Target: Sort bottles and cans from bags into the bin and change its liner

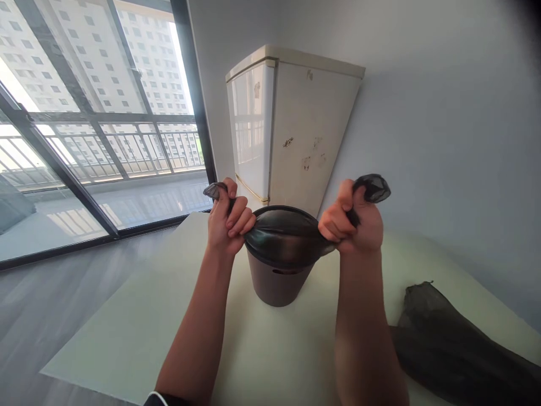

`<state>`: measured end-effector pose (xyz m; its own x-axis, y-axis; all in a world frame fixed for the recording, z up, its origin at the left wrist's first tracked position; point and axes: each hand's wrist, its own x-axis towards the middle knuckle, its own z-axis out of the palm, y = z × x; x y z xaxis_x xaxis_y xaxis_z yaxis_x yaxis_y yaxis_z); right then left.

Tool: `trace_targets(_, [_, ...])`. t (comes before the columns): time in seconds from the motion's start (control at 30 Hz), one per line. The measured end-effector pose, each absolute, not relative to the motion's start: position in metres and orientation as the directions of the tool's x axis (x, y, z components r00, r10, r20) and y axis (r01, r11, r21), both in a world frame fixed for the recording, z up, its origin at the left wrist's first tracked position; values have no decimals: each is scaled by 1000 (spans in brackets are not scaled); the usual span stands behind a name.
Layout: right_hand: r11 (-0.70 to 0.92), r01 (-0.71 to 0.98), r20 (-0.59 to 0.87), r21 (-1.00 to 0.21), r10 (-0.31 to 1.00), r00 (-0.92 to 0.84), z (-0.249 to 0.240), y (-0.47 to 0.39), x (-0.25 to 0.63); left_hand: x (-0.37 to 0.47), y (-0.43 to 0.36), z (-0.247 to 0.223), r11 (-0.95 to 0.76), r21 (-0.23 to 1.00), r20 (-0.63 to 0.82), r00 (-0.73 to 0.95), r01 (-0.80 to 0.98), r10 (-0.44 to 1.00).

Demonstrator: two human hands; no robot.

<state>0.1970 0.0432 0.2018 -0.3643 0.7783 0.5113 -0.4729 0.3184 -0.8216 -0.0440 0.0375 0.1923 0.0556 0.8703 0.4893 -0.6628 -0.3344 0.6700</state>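
Observation:
A dark brown trash can [276, 285] stands upright on the pale table, with a black garbage bag [287, 231] drawn across its mouth. At the can's left side, my left hand [228, 223] is closed round one gathered end of the bag, and a tuft sticks out past the thumb. My right hand [355, 220] grips the opposite end at the right side, with a puffed tuft of black film above the fist. Between the two fists the film is stretched over the rim. The can's inside is hidden under it.
Another black plastic bag [452, 344] lies crumpled at the right of the pale table [127, 332]. Behind the can stands a white refrigerator [313, 129] with stained patches, near a grey wall [443, 141]. Glass sliding doors [101, 124] are at the left.

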Motion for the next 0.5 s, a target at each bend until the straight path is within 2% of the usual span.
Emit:
trace_targets(0.1, [157,-338,323,-928,792,-518,206,40,190,-42,31,197,-254,772,456,229,-583,860])
trace_targets(0.2, [84,-271,224,-959,810,-543,207,39,178,-32,25,200,-238,865,408,342,-442,846])
trace_targets(0.27, [93,-242,207,-966,839,-504,206,40,172,-25,22,200,-330,886,428,303,-325,851])
trace_targets(0.37, [112,-155,172,-982,869,-464,203,42,166,-17,22,196,-496,853,521,222,-160,824])
trace_targets(0.5, [120,-106,155,-987,885,-439,202,43,159,-14,28,190,-589,801,597,212,-108,774])
